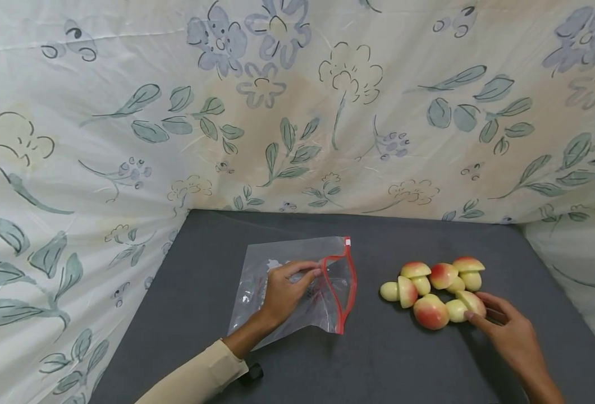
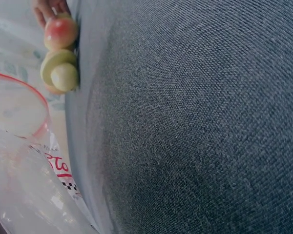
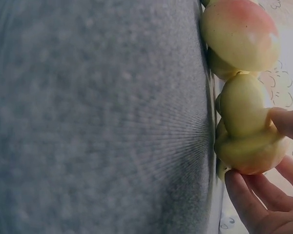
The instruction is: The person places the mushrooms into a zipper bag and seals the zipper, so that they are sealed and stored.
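My left hand (image 1: pixel 283 289) pinches the rim of a clear zip bag (image 1: pixel 257 264) near its mouth. The red-edged mouth faces right and stands partly apart. Red lettering on the bag shows in the left wrist view. At the right, my right hand (image 1: pixel 517 339) grips a mushroom-shaped piece (image 1: pixel 473 303) by its red-and-yellow cap, thumb on the near side and fingers on the far side. Its pale stem (image 3: pixel 244 105) points away from the palm in the right wrist view. Other mushroom-shaped pieces (image 1: pixel 431 312) lie clustered beside it, several of them touching.
A dark grey cloth-covered table (image 1: pixel 378 365) lies under everything. Behind and at both sides hangs a white floral curtain (image 1: pixel 353 168). A small black object (image 1: pixel 252 373) sits by my left sleeve (image 1: pixel 201 373).
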The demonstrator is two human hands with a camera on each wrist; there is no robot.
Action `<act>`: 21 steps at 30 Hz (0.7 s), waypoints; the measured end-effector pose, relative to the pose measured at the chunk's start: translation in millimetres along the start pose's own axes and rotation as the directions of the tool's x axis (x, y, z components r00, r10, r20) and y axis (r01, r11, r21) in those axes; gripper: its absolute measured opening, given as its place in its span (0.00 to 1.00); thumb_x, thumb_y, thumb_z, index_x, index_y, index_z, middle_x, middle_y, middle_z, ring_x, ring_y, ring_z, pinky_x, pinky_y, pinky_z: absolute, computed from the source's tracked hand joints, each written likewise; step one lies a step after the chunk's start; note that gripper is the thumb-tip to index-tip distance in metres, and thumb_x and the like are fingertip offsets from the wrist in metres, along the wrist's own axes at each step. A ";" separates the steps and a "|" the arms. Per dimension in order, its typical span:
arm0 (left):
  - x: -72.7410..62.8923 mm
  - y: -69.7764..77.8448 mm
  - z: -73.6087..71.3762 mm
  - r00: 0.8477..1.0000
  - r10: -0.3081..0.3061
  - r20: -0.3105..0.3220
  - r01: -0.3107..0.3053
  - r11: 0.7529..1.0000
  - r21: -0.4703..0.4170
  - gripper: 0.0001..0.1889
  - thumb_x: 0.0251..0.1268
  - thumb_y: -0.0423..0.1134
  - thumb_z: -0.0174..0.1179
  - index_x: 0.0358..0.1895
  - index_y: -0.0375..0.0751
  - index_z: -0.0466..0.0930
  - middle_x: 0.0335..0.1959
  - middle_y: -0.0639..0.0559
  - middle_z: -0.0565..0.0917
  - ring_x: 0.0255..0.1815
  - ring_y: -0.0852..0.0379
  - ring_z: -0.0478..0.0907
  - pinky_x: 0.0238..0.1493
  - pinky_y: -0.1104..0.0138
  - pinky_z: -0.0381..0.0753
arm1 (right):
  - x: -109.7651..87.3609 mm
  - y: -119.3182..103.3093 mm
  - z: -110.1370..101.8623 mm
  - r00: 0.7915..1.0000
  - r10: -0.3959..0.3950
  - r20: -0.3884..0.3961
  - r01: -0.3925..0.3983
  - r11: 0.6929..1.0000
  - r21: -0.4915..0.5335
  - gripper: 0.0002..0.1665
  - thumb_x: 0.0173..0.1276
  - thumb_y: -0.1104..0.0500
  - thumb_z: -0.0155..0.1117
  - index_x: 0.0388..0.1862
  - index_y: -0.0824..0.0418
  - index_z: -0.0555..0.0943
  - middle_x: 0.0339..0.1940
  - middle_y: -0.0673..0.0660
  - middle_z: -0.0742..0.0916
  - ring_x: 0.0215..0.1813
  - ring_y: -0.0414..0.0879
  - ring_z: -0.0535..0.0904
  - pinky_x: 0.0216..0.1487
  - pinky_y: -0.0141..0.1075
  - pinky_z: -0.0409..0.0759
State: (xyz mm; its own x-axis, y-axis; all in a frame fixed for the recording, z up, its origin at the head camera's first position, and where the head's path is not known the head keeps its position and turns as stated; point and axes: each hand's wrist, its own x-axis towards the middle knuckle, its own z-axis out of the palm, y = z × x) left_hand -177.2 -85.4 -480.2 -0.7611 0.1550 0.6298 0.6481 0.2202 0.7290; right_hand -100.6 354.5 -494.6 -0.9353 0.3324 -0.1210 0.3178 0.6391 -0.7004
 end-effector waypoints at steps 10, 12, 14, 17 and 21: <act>-1.1 -2.2 -0.6 1.000 0.001 0.003 -0.001 1.000 0.008 0.06 0.71 0.35 0.71 0.47 0.39 0.92 0.44 0.49 0.93 0.44 0.56 0.90 0.46 0.64 0.89 | -5.4 -3.2 1.3 0.999 0.003 -0.051 -0.001 0.999 0.047 0.52 0.70 0.34 0.73 0.80 0.63 0.69 0.76 0.74 0.74 0.44 0.12 0.60 0.34 0.18 0.72; -1.1 -3.1 -0.4 1.000 0.009 0.000 -0.009 1.000 0.005 0.06 0.70 0.34 0.72 0.47 0.39 0.92 0.43 0.49 0.93 0.44 0.56 0.91 0.46 0.64 0.89 | -5.9 -4.3 1.2 0.998 0.015 -0.057 -0.012 0.999 0.052 0.52 0.70 0.33 0.72 0.80 0.63 0.69 0.76 0.73 0.74 0.44 0.12 0.60 0.34 0.18 0.72; -1.2 -4.1 -0.2 1.000 0.020 -0.002 -0.020 1.000 -0.003 0.06 0.70 0.34 0.72 0.46 0.39 0.92 0.43 0.48 0.93 0.44 0.55 0.91 0.46 0.63 0.89 | -6.5 -5.5 1.1 0.998 0.030 -0.064 -0.027 0.998 0.055 0.52 0.70 0.33 0.72 0.80 0.63 0.69 0.76 0.73 0.74 0.44 0.14 0.61 0.34 0.19 0.72; -1.4 -5.0 -0.2 1.000 0.030 -0.002 -0.030 1.000 -0.009 0.06 0.70 0.33 0.72 0.46 0.39 0.92 0.43 0.48 0.93 0.44 0.55 0.91 0.46 0.63 0.89 | -7.4 -7.3 1.7 0.995 0.044 -0.087 -0.039 0.998 0.058 0.52 0.69 0.33 0.72 0.80 0.62 0.70 0.75 0.71 0.75 0.45 0.16 0.62 0.34 0.19 0.72; -1.6 -4.6 -0.5 1.000 0.029 0.001 -0.029 1.000 -0.010 0.06 0.70 0.33 0.71 0.46 0.39 0.92 0.43 0.48 0.93 0.44 0.55 0.91 0.46 0.63 0.89 | -8.6 -9.6 2.5 0.992 0.058 -0.114 -0.051 0.997 0.065 0.52 0.68 0.33 0.73 0.80 0.61 0.70 0.75 0.69 0.75 0.45 0.17 0.64 0.35 0.18 0.71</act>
State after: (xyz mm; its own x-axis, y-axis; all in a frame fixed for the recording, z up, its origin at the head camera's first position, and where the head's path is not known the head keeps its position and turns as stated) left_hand -179.0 -87.1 -484.4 -0.7420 0.1623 0.6504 0.6701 0.2058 0.7132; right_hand -96.1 343.8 -488.6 -0.8914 0.4459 -0.0809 0.3546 0.5751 -0.7372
